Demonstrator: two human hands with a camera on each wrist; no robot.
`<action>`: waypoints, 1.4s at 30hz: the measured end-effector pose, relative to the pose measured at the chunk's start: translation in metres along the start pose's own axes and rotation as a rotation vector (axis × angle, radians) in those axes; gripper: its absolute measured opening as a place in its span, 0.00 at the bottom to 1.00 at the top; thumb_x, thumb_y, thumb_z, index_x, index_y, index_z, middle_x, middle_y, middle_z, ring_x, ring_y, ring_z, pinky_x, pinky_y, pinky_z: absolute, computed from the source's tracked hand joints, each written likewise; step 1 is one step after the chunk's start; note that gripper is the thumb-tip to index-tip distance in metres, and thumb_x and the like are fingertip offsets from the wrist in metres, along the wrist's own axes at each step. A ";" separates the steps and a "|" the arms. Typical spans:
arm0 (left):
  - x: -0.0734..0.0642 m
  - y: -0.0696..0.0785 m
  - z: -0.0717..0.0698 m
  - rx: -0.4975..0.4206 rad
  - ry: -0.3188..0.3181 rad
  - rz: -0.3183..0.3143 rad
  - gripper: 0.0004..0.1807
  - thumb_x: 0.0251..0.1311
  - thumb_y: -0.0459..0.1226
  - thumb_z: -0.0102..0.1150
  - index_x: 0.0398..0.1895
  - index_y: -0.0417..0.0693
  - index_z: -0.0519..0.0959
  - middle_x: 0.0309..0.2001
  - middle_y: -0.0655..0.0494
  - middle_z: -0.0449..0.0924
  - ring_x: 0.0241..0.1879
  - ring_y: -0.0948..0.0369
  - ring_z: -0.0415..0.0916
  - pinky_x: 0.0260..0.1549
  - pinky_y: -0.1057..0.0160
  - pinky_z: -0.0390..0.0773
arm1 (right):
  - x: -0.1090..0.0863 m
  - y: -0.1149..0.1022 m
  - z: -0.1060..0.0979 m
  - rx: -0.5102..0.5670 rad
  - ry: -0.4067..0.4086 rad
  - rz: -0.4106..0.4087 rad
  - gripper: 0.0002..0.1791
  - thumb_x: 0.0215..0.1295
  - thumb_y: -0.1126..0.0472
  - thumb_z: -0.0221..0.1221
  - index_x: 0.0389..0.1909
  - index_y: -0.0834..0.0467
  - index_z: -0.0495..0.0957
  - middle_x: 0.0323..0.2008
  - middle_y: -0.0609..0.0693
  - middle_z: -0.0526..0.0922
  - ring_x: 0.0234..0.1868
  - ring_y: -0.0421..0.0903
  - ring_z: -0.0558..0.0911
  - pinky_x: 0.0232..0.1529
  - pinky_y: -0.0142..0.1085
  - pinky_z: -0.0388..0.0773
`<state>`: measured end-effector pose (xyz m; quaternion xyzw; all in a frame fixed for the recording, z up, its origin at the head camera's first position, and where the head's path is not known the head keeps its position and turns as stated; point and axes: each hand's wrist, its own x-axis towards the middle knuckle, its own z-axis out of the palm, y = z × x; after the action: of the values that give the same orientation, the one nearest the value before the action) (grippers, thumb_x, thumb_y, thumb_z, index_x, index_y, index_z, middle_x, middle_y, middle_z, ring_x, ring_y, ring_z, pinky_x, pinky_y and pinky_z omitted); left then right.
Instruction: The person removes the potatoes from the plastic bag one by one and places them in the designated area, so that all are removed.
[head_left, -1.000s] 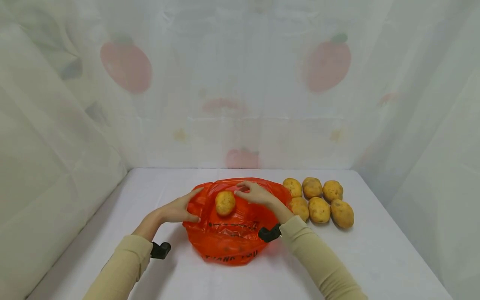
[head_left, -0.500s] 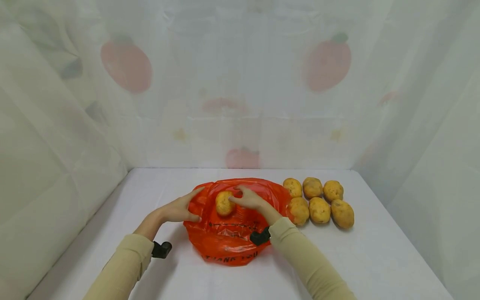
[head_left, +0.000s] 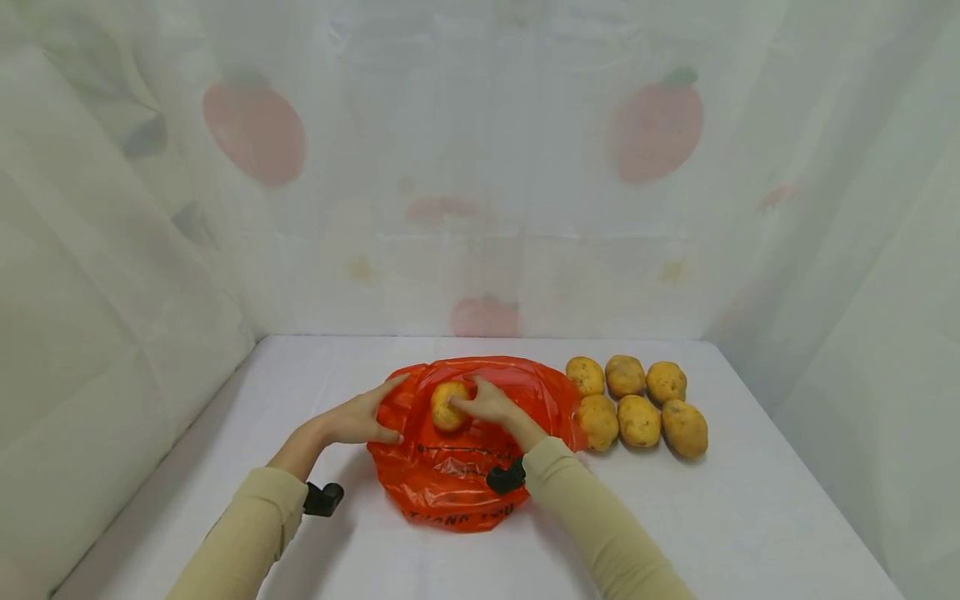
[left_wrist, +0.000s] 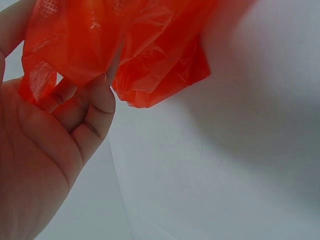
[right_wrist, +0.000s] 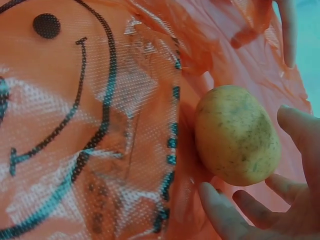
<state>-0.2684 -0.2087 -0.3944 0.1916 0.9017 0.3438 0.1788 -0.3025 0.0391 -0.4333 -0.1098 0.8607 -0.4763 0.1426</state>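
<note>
A red plastic bag with black lettering lies spread with its mouth wide. One yellow potato rests inside, speckled with dark spots in the right wrist view. My left hand holds the bag's left edge; in the left wrist view its curled fingers have the thin film between them. My right hand reaches in from the right, fingers spread about the potato. In the right wrist view the fingertips are close beside the potato, and a gap shows between it and the thumb.
Several potatoes stand in two rows right of the bag, the nearest at its right edge. A white cloth covers the table. Pale curtains with fruit prints hang behind and at both sides.
My right hand has moved left and slightly down to the potato in the bag. The left hand keeps its place at the bag's edge, and the potato lies where it was.
</note>
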 end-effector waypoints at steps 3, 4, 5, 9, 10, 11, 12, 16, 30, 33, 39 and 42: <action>0.000 -0.001 0.001 -0.001 0.007 -0.010 0.50 0.50 0.39 0.66 0.72 0.61 0.45 0.64 0.46 0.59 0.59 0.48 0.62 0.55 0.44 0.66 | -0.001 -0.001 0.002 0.017 -0.004 0.005 0.40 0.59 0.47 0.58 0.67 0.61 0.55 0.60 0.61 0.67 0.48 0.51 0.76 0.46 0.43 0.78; 0.000 -0.001 0.001 0.000 0.006 -0.008 0.50 0.50 0.39 0.66 0.72 0.61 0.45 0.64 0.47 0.60 0.59 0.49 0.62 0.55 0.44 0.66 | -0.001 -0.001 0.003 0.030 -0.009 0.008 0.40 0.59 0.47 0.59 0.67 0.61 0.55 0.59 0.61 0.67 0.46 0.51 0.77 0.43 0.43 0.79; 0.000 -0.001 0.001 0.000 0.007 -0.007 0.51 0.49 0.39 0.66 0.72 0.61 0.45 0.64 0.47 0.60 0.59 0.49 0.62 0.55 0.44 0.66 | -0.002 -0.002 0.003 0.038 -0.014 0.010 0.40 0.59 0.47 0.59 0.67 0.61 0.55 0.59 0.61 0.67 0.44 0.51 0.78 0.41 0.42 0.80; 0.001 -0.002 0.001 -0.009 0.009 -0.002 0.51 0.49 0.39 0.66 0.72 0.61 0.45 0.64 0.48 0.60 0.59 0.50 0.62 0.55 0.44 0.66 | -0.003 -0.004 0.004 0.045 -0.022 0.019 0.41 0.59 0.46 0.59 0.68 0.60 0.54 0.60 0.60 0.67 0.46 0.50 0.76 0.39 0.40 0.80; 0.001 -0.002 0.001 -0.009 0.007 0.001 0.51 0.49 0.39 0.66 0.72 0.61 0.45 0.64 0.48 0.60 0.59 0.50 0.62 0.55 0.44 0.66 | -0.003 -0.004 0.004 0.046 -0.022 0.021 0.41 0.59 0.46 0.59 0.68 0.60 0.54 0.60 0.60 0.67 0.47 0.50 0.75 0.39 0.40 0.80; 0.001 -0.002 0.001 -0.012 0.005 -0.001 0.51 0.49 0.39 0.66 0.72 0.61 0.45 0.64 0.48 0.60 0.59 0.50 0.62 0.55 0.44 0.66 | -0.003 -0.004 0.005 0.046 -0.024 0.023 0.42 0.59 0.46 0.59 0.68 0.60 0.53 0.60 0.60 0.66 0.47 0.50 0.75 0.39 0.40 0.80; 0.001 -0.002 0.001 -0.009 0.003 0.000 0.51 0.49 0.39 0.66 0.72 0.60 0.44 0.64 0.47 0.60 0.59 0.49 0.62 0.55 0.44 0.66 | -0.002 -0.003 0.005 0.052 -0.026 0.026 0.42 0.59 0.47 0.59 0.68 0.60 0.53 0.60 0.60 0.66 0.47 0.50 0.74 0.39 0.40 0.80; 0.001 0.000 -0.001 0.004 -0.010 0.002 0.51 0.50 0.39 0.65 0.73 0.59 0.43 0.65 0.46 0.59 0.59 0.48 0.62 0.55 0.43 0.67 | -0.001 -0.001 0.006 0.061 -0.031 0.032 0.42 0.59 0.49 0.60 0.68 0.60 0.52 0.59 0.61 0.66 0.45 0.49 0.75 0.37 0.40 0.80; 0.002 0.000 -0.002 -0.006 -0.005 -0.002 0.50 0.50 0.38 0.65 0.72 0.62 0.45 0.64 0.47 0.60 0.58 0.48 0.63 0.54 0.43 0.68 | 0.001 -0.005 0.005 0.070 0.026 0.013 0.40 0.55 0.54 0.64 0.65 0.61 0.57 0.51 0.58 0.72 0.41 0.49 0.75 0.35 0.36 0.79; 0.003 0.000 -0.002 -0.016 -0.012 0.001 0.50 0.50 0.38 0.65 0.72 0.62 0.45 0.64 0.48 0.60 0.58 0.48 0.63 0.54 0.44 0.68 | 0.000 -0.005 0.004 0.067 0.025 0.002 0.39 0.55 0.54 0.64 0.64 0.62 0.58 0.51 0.57 0.73 0.44 0.49 0.75 0.38 0.37 0.79; 0.003 0.000 -0.002 -0.016 -0.014 0.008 0.49 0.51 0.39 0.65 0.72 0.60 0.45 0.64 0.46 0.60 0.58 0.48 0.63 0.54 0.43 0.68 | -0.001 -0.007 0.002 0.049 0.017 -0.002 0.39 0.55 0.55 0.64 0.64 0.62 0.58 0.51 0.57 0.73 0.46 0.50 0.74 0.42 0.39 0.79; 0.002 0.000 -0.003 -0.019 -0.015 0.005 0.49 0.51 0.39 0.65 0.72 0.60 0.45 0.64 0.46 0.60 0.58 0.47 0.63 0.54 0.43 0.68 | -0.002 -0.009 0.000 0.062 -0.001 0.001 0.39 0.55 0.55 0.64 0.65 0.61 0.57 0.51 0.57 0.72 0.46 0.50 0.74 0.41 0.39 0.79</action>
<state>-0.2717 -0.2090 -0.3928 0.1949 0.8964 0.3516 0.1866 -0.2996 0.0351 -0.4258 -0.1050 0.8454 -0.5028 0.1465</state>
